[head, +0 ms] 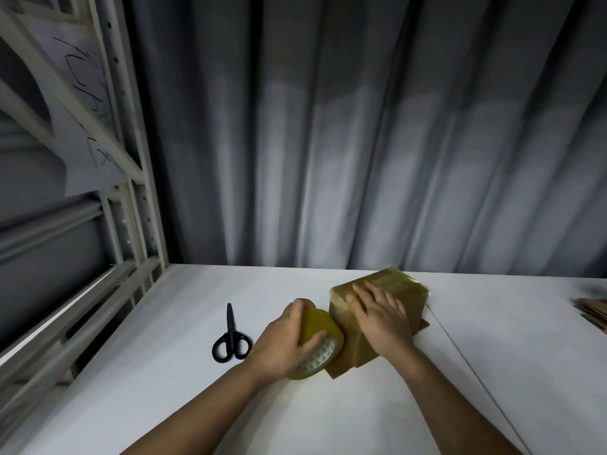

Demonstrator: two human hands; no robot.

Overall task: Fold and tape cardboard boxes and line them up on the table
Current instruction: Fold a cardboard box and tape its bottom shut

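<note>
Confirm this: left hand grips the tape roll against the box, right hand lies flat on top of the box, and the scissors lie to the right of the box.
One thing is wrong: the head view shows the scissors lying left of the box, beyond the left hand gripping the tape roll. The right hand does lie flat on the box.

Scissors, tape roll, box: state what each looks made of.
Scissors: black loop handles, likely plastic; the closed blades look dark too, metal unconfirmed.
Tape roll: translucent yellowish glossy film, probably plastic, wound on a pale core, gripped by the left hand.
Box: matte brown cardboard, shiny where tape covers it.
</note>
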